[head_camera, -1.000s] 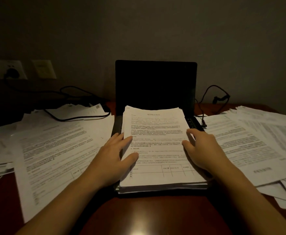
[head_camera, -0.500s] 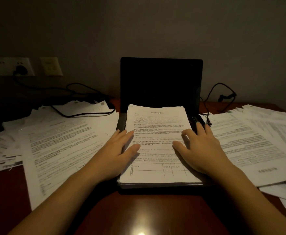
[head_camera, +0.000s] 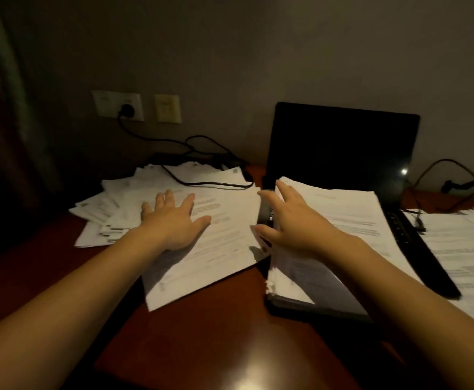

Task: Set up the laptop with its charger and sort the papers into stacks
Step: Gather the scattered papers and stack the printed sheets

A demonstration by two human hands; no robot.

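Left hand (head_camera: 174, 220) lies flat with fingers spread, palm pressing the loose sheets (head_camera: 224, 249) fanned at 9 o'clock of the laptop (head_camera: 342, 147); it grips nothing. Right hand (head_camera: 294, 223) is also unclenched, fingers straight and splayed over the left edge of the paper stack (head_camera: 351, 218) on the keyboard, probably touching, though it's blurred. Laptop is open with a dark screen, at 1 o'clock on the wooden desk (head_camera: 202, 347). Black charger cable (head_camera: 216, 184) crosses the sheets at 11 o'clock and is plugged into the wall socket (head_camera: 124, 109). More papers (head_camera: 460, 249) lie at 3 o'clock.

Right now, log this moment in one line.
left hand: flat on loose sheets | right hand: open, at paper stack edge | paper stack: on open laptop
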